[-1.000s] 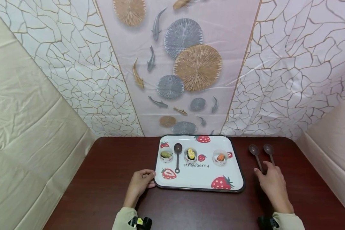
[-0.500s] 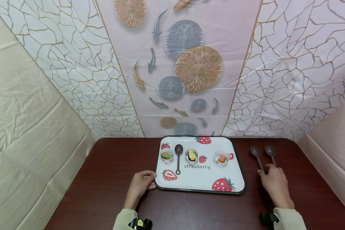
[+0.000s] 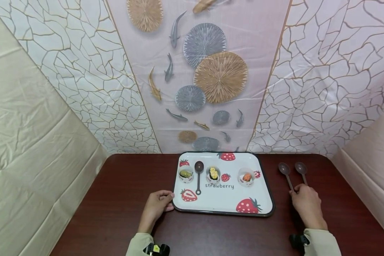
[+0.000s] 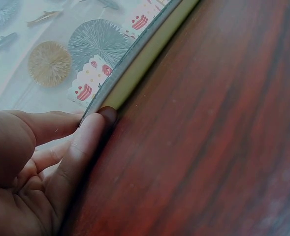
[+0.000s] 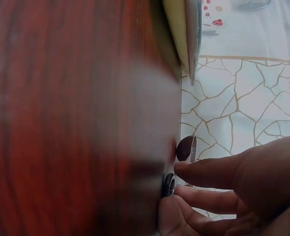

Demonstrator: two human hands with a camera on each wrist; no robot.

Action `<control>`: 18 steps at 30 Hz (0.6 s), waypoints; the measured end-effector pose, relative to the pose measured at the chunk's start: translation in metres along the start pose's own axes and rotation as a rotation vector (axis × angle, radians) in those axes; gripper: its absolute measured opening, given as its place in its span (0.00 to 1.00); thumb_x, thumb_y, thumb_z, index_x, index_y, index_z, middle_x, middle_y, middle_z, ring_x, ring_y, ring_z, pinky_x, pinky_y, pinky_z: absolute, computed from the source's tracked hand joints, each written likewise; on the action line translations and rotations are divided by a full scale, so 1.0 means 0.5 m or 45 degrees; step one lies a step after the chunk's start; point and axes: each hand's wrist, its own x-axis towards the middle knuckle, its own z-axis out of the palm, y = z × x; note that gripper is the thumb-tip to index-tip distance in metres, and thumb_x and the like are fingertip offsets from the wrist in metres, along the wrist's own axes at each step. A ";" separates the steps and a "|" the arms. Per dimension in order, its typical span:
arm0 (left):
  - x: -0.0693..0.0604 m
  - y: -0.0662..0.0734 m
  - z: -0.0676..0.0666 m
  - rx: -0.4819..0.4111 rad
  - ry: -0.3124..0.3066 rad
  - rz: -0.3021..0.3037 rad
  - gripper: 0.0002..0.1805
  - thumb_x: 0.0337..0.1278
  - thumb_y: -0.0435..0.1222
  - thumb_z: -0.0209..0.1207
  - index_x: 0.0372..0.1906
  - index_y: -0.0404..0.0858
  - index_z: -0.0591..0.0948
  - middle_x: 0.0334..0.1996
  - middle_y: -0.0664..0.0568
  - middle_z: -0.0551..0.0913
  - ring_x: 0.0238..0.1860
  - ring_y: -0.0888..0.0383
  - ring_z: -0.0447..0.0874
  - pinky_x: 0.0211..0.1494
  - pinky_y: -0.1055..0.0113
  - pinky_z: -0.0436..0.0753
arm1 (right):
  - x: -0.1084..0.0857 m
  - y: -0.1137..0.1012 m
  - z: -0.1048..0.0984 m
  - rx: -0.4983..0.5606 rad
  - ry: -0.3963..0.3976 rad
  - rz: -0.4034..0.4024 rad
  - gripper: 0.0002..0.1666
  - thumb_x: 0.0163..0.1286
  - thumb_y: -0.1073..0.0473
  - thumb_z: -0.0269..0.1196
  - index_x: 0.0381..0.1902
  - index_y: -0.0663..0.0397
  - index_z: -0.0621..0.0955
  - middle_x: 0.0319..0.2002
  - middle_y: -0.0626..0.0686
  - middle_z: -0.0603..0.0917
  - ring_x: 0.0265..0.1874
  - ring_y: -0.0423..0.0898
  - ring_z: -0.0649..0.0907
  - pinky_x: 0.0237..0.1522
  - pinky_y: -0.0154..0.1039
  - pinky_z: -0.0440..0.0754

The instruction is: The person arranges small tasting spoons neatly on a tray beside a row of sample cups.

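In the head view a white strawberry-print tray (image 3: 217,204) with a dark rim lies on the table. My left hand (image 3: 156,208) pinches its left edge near the front corner; in the left wrist view the fingertips (image 4: 93,130) meet at that edge. To the tray's right lie two brown spoons, a left spoon (image 3: 284,169) and a right spoon (image 3: 300,168), bowls pointing away. My right hand (image 3: 307,206) is over their handle ends, thumb and fingers pinching the left spoon's handle. The right wrist view shows a dark handle ring (image 5: 169,185) between thumb and fingers. The right spoon's handle end is hidden.
On the tray stand small cups holding a green piece (image 3: 185,173), a yellow-topped piece (image 3: 213,173) and an orange piece (image 3: 246,177). A third brown spoon (image 3: 198,177) lies between the left two cups. A patterned cloth (image 3: 220,78) hangs behind the table.
My right hand's thumb and fingers have drawn closer together round the left spoon's handle. The left hand stays at the tray edge; the spoons and tray lie as before.
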 end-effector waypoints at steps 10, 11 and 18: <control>0.002 0.000 0.002 0.008 0.000 0.015 0.16 0.73 0.34 0.64 0.55 0.23 0.84 0.32 0.46 0.87 0.27 0.60 0.85 0.33 0.67 0.92 | 0.000 0.010 0.001 0.017 0.011 -0.004 0.14 0.74 0.65 0.63 0.44 0.78 0.80 0.35 0.70 0.84 0.36 0.67 0.82 0.44 0.68 0.78; 0.002 0.000 0.002 0.005 0.004 0.015 0.16 0.73 0.34 0.64 0.55 0.24 0.84 0.32 0.46 0.87 0.27 0.60 0.85 0.33 0.67 0.92 | 0.001 0.010 0.002 0.020 0.003 0.004 0.15 0.74 0.65 0.63 0.45 0.78 0.80 0.36 0.70 0.84 0.36 0.66 0.82 0.44 0.68 0.78; 0.002 0.000 0.002 0.011 0.020 -0.005 0.15 0.73 0.33 0.64 0.54 0.24 0.84 0.31 0.47 0.86 0.26 0.61 0.84 0.33 0.67 0.92 | 0.005 0.011 0.000 0.054 -0.114 0.062 0.15 0.76 0.61 0.64 0.45 0.74 0.80 0.38 0.67 0.84 0.36 0.61 0.82 0.41 0.61 0.79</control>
